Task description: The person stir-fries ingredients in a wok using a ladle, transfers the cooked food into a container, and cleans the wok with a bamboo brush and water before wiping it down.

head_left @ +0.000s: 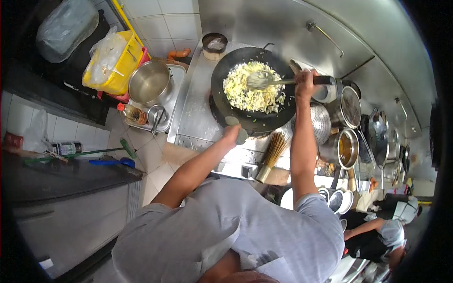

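A large dark wok (pixel 219 101) sits on the steel stove and holds a chopped white and yellow food mix (pixel 240 94). My right hand (pixel 306 85) is closed round the handle of a metal spatula (pixel 258 80), whose blade lies in the food. At the wok's near rim, my left hand (pixel 232 132) grips a grey-green cloth (pixel 242 137) against the edge. Just below the wok, between my arms, lies a bamboo brush (pixel 273 151).
To the left are a steel pot (pixel 150 82), an oil bottle (pixel 132 113) and a yellow basket (pixel 120 63). A perforated strainer (pixel 320 123) and a pot of brown liquid (pixel 347 148) stand right of my right arm. Other people (pixel 389 233) are at the far lower right.
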`<state>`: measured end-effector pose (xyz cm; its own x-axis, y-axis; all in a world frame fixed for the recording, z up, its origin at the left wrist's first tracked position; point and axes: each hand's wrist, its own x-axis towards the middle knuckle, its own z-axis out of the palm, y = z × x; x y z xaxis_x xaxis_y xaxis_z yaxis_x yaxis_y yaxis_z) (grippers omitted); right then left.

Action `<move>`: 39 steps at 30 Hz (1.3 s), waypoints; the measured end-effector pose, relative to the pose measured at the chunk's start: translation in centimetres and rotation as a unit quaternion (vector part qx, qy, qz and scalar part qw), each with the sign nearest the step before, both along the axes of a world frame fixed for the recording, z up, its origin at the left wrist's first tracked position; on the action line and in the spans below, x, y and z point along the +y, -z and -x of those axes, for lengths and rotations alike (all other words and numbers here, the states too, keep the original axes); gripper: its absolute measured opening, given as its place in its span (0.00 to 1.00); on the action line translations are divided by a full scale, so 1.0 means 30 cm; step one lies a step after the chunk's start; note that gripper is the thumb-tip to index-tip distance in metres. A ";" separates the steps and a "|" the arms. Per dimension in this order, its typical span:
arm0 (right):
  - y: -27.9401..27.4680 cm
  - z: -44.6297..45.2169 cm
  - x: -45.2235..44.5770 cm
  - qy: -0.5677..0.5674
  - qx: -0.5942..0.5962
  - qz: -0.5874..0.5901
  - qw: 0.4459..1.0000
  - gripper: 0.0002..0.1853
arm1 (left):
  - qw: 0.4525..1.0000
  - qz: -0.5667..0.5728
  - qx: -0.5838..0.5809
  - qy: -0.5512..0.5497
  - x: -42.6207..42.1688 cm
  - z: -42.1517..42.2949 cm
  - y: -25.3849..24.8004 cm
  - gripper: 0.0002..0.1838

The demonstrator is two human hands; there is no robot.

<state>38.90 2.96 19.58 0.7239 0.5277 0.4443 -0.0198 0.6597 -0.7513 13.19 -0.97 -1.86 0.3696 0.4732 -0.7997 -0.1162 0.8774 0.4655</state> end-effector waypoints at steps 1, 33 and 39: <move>0.002 -0.002 0.007 -0.051 0.032 0.000 0.998 0.15 | 0.999 -0.030 -0.002 -0.021 0.021 -0.019 0.012 0.16; -0.093 0.341 -0.203 0.188 0.012 -0.010 0.982 0.15 | 0.989 -0.098 -0.024 0.111 -0.263 0.150 -0.033 0.19; -0.112 0.363 -0.277 0.136 -0.051 0.064 0.987 0.15 | 0.997 -0.015 -0.069 -0.021 -0.193 0.155 -0.262 0.10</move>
<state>27.99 -5.35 22.93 0.8017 0.3764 0.4642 0.2246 0.5300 -0.8177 8.54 -6.75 5.99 0.4552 0.5133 -0.7276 -0.2169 0.8564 0.4685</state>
